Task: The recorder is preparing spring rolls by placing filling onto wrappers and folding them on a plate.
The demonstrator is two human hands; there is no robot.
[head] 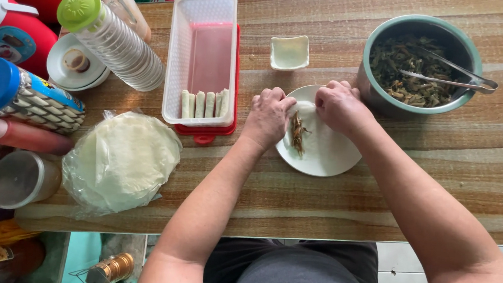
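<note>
At lower left, a bagged stack of round wrappers (pixel 119 161) is laid on the wooden table (pixel 442 176). At centre, a white plate (pixel 329 151) carries a thin wrapper (pixel 302 112) with a strip of dark filling (pixel 296 133). The wrapper's far edge is pinched by the left hand (pixel 267 115) and right hand (pixel 339 105), fingers curled closed. Beyond, finished rolls (pixel 204 104) are seen in a clear container (pixel 205 10); a filling pot (pixel 419 62) with tongs (pixel 451 74) stands upper right.
</note>
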